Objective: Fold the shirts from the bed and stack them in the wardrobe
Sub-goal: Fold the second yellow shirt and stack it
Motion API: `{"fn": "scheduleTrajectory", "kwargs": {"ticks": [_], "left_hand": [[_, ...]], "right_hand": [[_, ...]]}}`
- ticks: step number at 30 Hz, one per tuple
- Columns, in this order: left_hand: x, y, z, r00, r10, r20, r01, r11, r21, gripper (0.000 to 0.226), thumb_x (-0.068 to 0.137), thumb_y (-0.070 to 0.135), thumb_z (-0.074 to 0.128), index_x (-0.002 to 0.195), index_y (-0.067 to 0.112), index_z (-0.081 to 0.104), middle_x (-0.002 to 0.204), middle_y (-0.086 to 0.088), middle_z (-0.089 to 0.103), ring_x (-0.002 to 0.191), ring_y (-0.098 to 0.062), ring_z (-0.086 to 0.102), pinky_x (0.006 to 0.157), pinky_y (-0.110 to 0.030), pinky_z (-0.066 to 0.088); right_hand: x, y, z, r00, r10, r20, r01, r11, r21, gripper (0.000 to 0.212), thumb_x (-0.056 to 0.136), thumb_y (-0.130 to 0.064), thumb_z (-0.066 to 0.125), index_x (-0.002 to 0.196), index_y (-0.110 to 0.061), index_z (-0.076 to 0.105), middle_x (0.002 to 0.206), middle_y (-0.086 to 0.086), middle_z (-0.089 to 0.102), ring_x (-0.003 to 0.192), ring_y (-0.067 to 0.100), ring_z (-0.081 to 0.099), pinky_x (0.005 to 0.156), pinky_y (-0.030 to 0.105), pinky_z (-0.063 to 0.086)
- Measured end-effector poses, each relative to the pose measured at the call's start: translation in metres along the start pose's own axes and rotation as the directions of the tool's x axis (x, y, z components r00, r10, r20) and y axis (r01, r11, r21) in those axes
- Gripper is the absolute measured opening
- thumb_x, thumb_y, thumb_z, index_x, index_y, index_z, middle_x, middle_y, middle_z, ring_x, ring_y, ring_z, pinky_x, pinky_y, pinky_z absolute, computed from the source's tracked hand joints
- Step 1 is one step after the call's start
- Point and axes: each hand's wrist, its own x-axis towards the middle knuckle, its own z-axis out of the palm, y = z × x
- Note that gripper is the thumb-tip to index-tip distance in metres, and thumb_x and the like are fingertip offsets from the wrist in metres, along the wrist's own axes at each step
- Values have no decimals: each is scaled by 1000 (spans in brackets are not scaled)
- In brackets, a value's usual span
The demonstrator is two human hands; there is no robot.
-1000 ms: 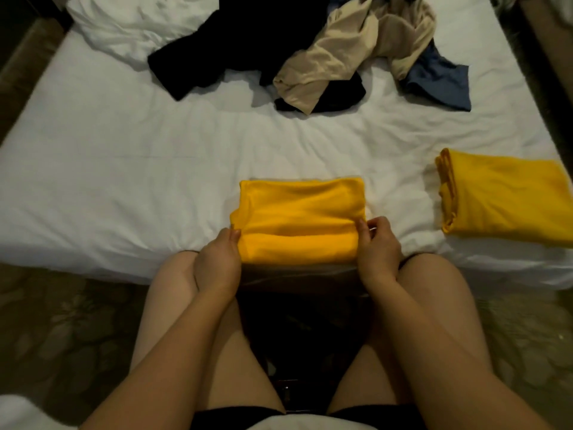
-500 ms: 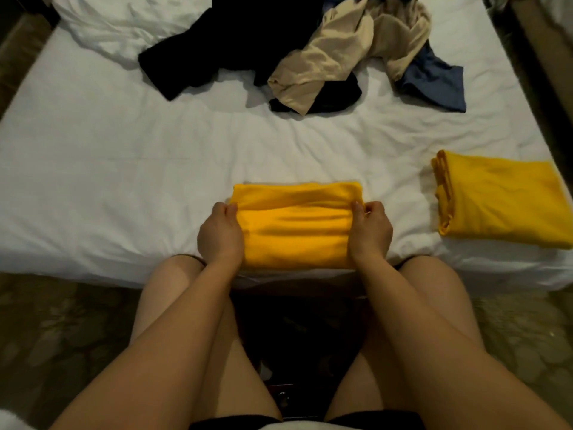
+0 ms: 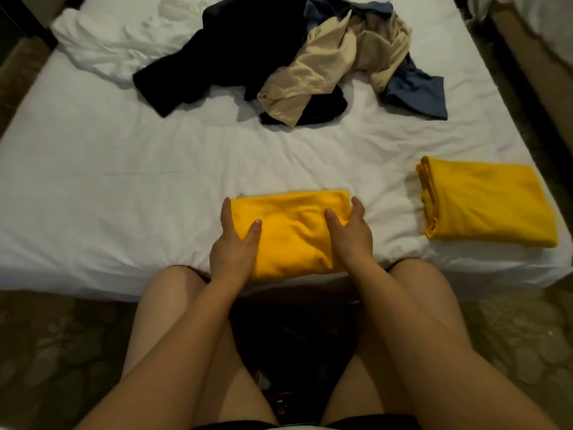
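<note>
Bed (image 3: 124,197), white sheet, carries everything I can see.

- Near edge, centre: folded yellow shirt (image 3: 294,234) lying flat, just in front of the person's knees.
- Near edge, right: second folded yellow shirt (image 3: 486,206), well apart from the first, with its stacked fold edges facing left.
- Far side, centre: loose heap. A black garment (image 3: 248,51), a beige garment (image 3: 319,72) draped over it, and a blue garment (image 3: 415,91) on the heap's right.
- Far left: crumpled white bedding (image 3: 117,48) touching the black garment.

Left grip (image 3: 235,240): spread wide. The thumb lies on top of the folded yellow shirt and the fingers run straight along its left end. It rests on the cloth and I see no pinch.

Right grip (image 3: 350,234): mirrors the left. The thumb is on the top face, the fingers are extended along the right end, and the palm is against the cloth. It is spread too, not clenched.

I cannot tell whether any fingertips are tucked under the shirt.

The shirt is bracketed between the two grips. Its long axis runs left to right, parallel to the near edge of the bed. The top face is a little rumpled in the middle, and the near edge lies at the mattress edge.

A patterned floor (image 3: 62,336) shows below the bed on both sides of the legs.
</note>
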Motion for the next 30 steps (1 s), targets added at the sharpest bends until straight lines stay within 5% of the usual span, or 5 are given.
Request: {"fn": "scheduleTrajectory", "kwargs": {"ticks": [7, 14, 20, 26, 30], "left_hand": [[-6, 45, 4, 949, 309, 56, -292, 934, -205, 29, 98, 36, 43, 126, 35, 51, 136, -5, 52, 121, -25, 48, 88, -23, 33], [-25, 170, 75, 818, 530, 222, -497, 847, -190, 59, 83, 51, 55, 137, 33, 39, 141, -5, 42, 121, -25, 44, 89, -27, 35], [-40, 246, 163, 750, 503, 430, -505, 855, -118, 79, 82, 38, 67, 145, 33, 20, 145, -13, 28, 127, -34, 39, 99, -36, 37], [-24, 246, 210, 812, 351, 467, -421, 906, 50, 77, 86, 41, 61, 148, 28, 18, 149, -18, 26, 132, -35, 35, 102, -36, 34], [-30, 236, 221, 859, 348, 376, -402, 913, 75, 67, 90, 37, 56, 147, 22, 23, 146, -18, 30, 130, -33, 35, 98, -32, 33]], "right_hand": [[7, 11, -62, 968, -229, -101, 247, 942, 228, 48, 97, -18, 49, 141, -29, 37, 145, 2, 42, 130, 20, 41, 91, 14, 30], [42, 49, -204, 920, -198, -338, 287, 928, 239, 36, 94, -13, 53, 130, -15, 54, 128, 3, 58, 113, 6, 47, 82, 8, 32], [90, 108, -296, 953, -87, -291, 146, 972, 186, 38, 94, -11, 53, 132, -14, 52, 135, 8, 52, 125, 18, 46, 92, 14, 31], [135, 137, -295, 984, -37, -176, 56, 993, 105, 42, 94, -18, 53, 136, -22, 48, 139, 7, 49, 127, 26, 45, 102, 29, 34], [140, 148, -274, 974, 22, -226, -29, 999, -25, 42, 97, -30, 47, 138, -30, 40, 134, 9, 53, 119, 32, 50, 92, 34, 41]]}}
